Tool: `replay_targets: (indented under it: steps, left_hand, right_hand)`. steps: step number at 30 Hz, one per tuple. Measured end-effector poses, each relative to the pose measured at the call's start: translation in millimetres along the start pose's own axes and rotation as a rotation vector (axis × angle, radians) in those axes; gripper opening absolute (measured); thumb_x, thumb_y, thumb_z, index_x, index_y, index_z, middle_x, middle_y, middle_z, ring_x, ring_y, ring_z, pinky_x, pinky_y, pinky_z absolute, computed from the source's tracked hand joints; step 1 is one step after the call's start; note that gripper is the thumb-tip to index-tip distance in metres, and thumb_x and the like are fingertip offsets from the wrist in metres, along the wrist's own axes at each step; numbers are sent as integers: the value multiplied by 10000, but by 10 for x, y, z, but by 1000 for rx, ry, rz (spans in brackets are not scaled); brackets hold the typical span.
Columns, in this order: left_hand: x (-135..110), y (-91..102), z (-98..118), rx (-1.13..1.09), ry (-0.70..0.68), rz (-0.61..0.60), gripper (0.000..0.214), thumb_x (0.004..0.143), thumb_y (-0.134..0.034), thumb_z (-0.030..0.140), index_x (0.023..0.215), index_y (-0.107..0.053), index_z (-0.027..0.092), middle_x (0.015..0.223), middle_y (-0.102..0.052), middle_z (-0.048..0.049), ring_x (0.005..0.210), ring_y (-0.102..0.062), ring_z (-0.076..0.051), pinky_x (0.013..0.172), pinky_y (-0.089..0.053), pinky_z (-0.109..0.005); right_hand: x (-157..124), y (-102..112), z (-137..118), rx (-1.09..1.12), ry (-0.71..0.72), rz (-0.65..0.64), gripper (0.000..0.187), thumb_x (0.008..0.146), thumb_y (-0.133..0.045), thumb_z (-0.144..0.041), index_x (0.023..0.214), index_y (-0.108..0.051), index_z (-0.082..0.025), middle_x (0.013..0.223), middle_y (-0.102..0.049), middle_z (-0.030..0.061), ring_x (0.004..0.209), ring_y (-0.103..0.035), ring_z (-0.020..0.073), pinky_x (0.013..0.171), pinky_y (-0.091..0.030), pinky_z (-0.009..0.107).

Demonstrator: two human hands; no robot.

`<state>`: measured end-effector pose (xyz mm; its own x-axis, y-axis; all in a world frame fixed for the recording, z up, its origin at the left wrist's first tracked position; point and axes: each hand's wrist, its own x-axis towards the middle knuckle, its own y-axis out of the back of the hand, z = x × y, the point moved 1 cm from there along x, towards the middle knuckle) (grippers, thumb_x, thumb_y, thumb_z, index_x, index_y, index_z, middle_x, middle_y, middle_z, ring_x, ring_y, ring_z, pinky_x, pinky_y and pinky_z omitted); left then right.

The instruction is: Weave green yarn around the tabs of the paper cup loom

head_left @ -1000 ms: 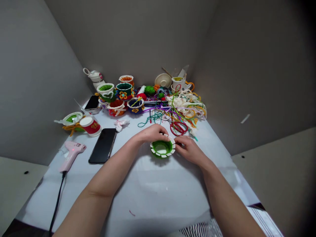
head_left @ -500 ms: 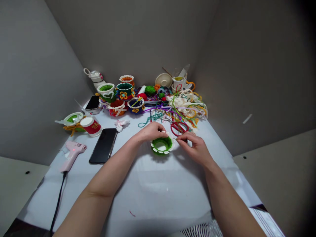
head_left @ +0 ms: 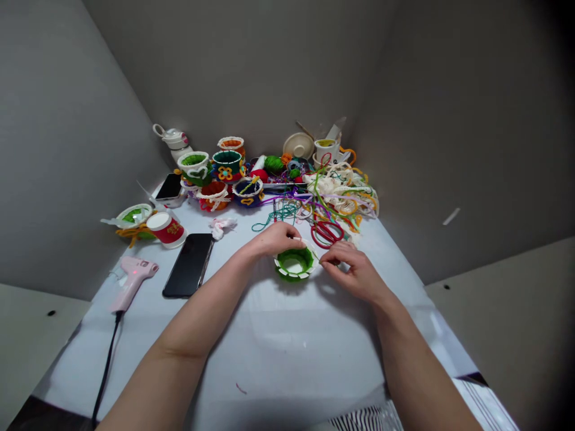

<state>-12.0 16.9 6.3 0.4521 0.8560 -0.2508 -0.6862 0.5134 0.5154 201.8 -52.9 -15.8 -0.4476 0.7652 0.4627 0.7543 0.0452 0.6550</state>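
Note:
A small paper cup (head_left: 294,276) wound with green yarn stands on the table, its white rim cut into separate tabs. My left hand (head_left: 282,238) is closed on the cup's far left rim, thumb and fingers pinching it. On the cup's right side, my right hand (head_left: 353,269) is pinched around a thin green strand of yarn that runs toward the rim. Most of the strand is hidden by the fingers. Just beyond my right hand lie red-handled scissors (head_left: 327,234). Loose dark green yarn (head_left: 283,214) is tangled behind my left hand.
Several decorated yarn cups (head_left: 227,164) stand at the back left. A heap of white and coloured yarn (head_left: 344,188) lies at the back right. On the left are a black phone (head_left: 188,266), a red-and-white paper cup (head_left: 167,230) and a corded pink glue gun (head_left: 133,278).
My right hand has shifted slightly down and turned, its pinched fingertips staying close to the cup's right rim. My left hand keeps its hold, and the cup stays in place.

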Motion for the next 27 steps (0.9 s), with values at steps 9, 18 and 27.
replay_targets:
  steps: [9, 18, 27]
  left_hand:
    - [-20, 67, 4, -28, -15, -92, 233, 676, -650, 357, 755, -670, 139, 690, -612, 0, 626, -504, -110, 574, -370, -225]
    - [-33, -37, 100, -158, -81, -109, 292, 702, -684, 387, 847, -732, 138, 865, -714, -53, 808, -614, -154, 739, -463, -238]
    - [33, -127, 16, -159, -16, 4, 305, 646, -725, 429, 651, -681, 127, 612, -591, -1, 588, -501, -107, 530, -374, -223]
  right_hand:
    - [19, -109, 74, -103, -125, -94, 157, 865, -546, -165, 753, -654, -178, 702, -665, 16, 675, -574, 151, 739, -378, 310]
    - [57, -159, 71, -69, -117, -96, 206, 886, -507, -163, 719, -626, -175, 660, -628, 20, 628, -539, 146, 640, -376, 274]
    - [54, -133, 82, -73, -143, -90, 206, 886, -517, -178, 726, -647, -176, 670, -658, 26, 627, -566, 156, 647, -395, 282]
